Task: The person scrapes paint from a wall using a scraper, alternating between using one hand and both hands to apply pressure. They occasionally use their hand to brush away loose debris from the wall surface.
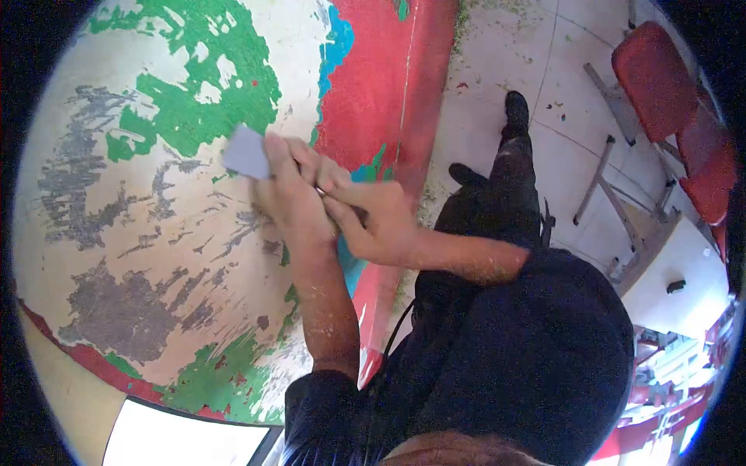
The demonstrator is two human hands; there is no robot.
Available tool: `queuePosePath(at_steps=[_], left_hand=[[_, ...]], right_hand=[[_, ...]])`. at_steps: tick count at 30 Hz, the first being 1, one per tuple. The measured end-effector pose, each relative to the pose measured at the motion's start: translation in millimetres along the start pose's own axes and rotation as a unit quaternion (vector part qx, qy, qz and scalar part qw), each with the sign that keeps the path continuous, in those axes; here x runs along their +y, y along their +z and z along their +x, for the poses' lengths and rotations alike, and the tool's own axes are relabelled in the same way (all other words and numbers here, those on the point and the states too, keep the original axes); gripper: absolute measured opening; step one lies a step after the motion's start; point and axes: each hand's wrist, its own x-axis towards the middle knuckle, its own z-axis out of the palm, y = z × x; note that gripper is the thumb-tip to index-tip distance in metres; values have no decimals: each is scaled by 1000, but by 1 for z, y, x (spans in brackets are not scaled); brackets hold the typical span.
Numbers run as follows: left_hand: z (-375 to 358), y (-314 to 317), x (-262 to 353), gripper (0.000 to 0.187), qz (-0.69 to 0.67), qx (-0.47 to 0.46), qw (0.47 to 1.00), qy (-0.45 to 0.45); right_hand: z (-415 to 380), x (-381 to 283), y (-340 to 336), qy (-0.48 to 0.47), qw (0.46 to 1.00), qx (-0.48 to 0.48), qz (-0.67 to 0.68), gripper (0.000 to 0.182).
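Paint flakes (556, 106) dot the tiled floor (571, 58) beyond the wall's (179, 260) red lower edge (427, 78), a red chair (657, 74) and white table (684, 268) well apart from it. Above that edge, beside green paint, the left hand (299, 186) and right hand (381, 221) grip 1 scraper (247, 153), flat and grey-bladed, their curled fingers hiding most of its handle.

Room seemingly under refurbishment: part-stripped paintwork (210, 101), tiled floor (571, 85), red chairs (653, 74).

No text, label, brand, number or sign can be read: not on the motion-blurred grey blade (248, 153), not on the peeling painted surface (365, 101), and, as far as this grainy, warped view allows one to judge, not on the red chair (655, 78).
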Motion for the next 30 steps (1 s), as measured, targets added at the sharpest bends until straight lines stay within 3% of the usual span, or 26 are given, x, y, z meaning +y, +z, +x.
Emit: queuePosePath(at_steps=[4, 7, 10, 13, 17, 21, 25, 28, 29, 30], left_hand=[[-11, -12, -17, 38, 3, -27, 1000, -14], [-7, -8, -15, 39, -20, 6, 999, -44], [-3, 3, 1, 40, -3, 5, 1000, -2], [-10, -10, -12, 41, 2, -1, 1000, -24], [-2, 7, 5, 41, 11, 4, 1000, 14], [-12, -10, -20, 42, 2, 10, 999, -33], [-2, 8, 6, 41, 13, 14, 1000, 4], [-4, -10, -16, 41, -37, -16, 999, -21], [-14, -4, -18, 42, -29, 32, 998, -46], [-10, -2, -17, 42, -38, 22, 998, -37]], right_hand=[[-17, -6, -3, 37, 999, 13, 8, 10], [-11, -6, -9, 41, 999, -26, -4, 9], [1, -6, -4, 13, 1000, -1, -18, 11], [-19, -9, -11, 54, 998, -21, -2, 13], [-2, -8, -7, 36, 999, -4, -18, 16], [-13, -1, -2, 14, 999, 30, 3, 16], [8, -15, -6, 40, 999, 14, -30, 15], [-10, -1, -10, -1, 999, -21, -44, 15], [-8, 1, -7, 2, 999, -13, -37, 15], [-8, 3, -8, 9, 999, -10, -32, 15]])
